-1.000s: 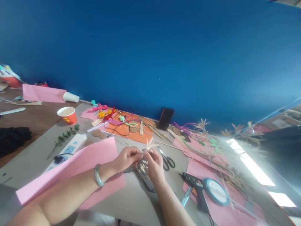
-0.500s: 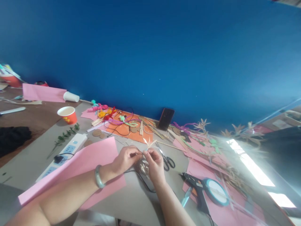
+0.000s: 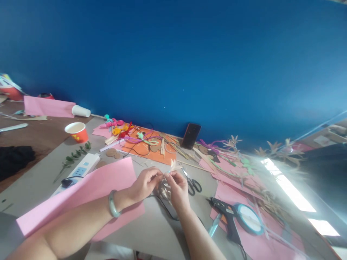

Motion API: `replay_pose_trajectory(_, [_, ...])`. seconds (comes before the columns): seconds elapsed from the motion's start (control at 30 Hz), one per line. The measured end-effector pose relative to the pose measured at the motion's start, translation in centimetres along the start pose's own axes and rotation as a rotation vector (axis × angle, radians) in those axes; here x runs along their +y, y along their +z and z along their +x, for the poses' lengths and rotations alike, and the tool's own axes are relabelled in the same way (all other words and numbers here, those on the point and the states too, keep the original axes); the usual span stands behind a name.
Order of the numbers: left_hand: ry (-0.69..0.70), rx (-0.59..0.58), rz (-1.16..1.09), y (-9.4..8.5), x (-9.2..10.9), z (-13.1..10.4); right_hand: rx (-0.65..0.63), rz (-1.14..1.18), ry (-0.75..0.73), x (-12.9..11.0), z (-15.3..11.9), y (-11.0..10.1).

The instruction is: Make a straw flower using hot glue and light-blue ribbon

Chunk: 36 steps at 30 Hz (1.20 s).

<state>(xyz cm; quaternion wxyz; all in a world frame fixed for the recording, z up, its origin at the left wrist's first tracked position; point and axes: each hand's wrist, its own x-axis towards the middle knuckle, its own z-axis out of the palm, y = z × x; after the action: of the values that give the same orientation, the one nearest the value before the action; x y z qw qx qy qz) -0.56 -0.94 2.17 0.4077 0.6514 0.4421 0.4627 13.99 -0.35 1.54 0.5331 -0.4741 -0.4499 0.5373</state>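
Observation:
Both my hands are together over the grey table. My right hand (image 3: 178,189) pinches the base of a small pale flower (image 3: 175,165), whose pointed petals stick up above the fingers. Right beside it, my left hand (image 3: 146,183) has its fingertips closed, almost touching my right thumb; whatever thin piece lies in that pinch is too small to name. Under the hands lies a shiny, pale coiled bundle (image 3: 164,190), partly covered by my right hand. Black-handled scissors (image 3: 194,186) lie just to the right.
A hot glue gun (image 3: 226,213) and a blue tape roll (image 3: 249,219) rest on pink paper at right. At left are a power strip (image 3: 83,169), a leafy sprig (image 3: 76,156) and a paper cup (image 3: 77,132). A phone (image 3: 191,135) leans against the blue wall (image 3: 173,65).
The pale flower has turned, its petals now bunched and tipped more to the right. Both hands keep nearly the same place and pinch.

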Motion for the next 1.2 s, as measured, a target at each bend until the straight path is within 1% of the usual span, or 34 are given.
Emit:
replay_pose_trajectory(0.13, [-0.076,-0.040,-0.093,0.0,0.1,0.1,-0.020,0.010,0.017,0.2,0.1,-0.1])
replay_pose_trajectory(0.27, [-0.171,-0.089,-0.207,0.0,-0.2,0.2,-0.015,0.046,0.025,0.4,0.3,-0.2])
replay_pose_trajectory(0.53, [-0.276,-0.061,-0.321,0.1,-1.5,0.4,0.016,0.117,0.037,0.6,0.5,-0.1])
replay_pose_trajectory(0.67, [-0.268,-0.074,-0.351,0.2,-1.5,0.4,0.004,0.092,0.015,0.5,0.3,-0.1])
replay_pose_trajectory(0.8, [-0.259,-0.066,-0.356,0.1,-1.2,0.3,-0.003,0.013,-0.015,0.5,0.2,-0.1])
replay_pose_trajectory(0.97, [-0.210,-0.086,-0.265,0.0,-0.4,0.1,-0.030,-0.060,-0.022,0.2,-0.1,0.0])
replay_pose_trajectory(1.07, [-0.203,-0.084,-0.256,0.0,-0.2,0.0,-0.012,-0.053,-0.032,0.0,-0.1,0.1])
replay_pose_trajectory(1.2, [-0.232,-0.096,-0.288,0.1,-0.6,0.2,0.009,0.001,-0.006,-0.1,0.0,0.1])
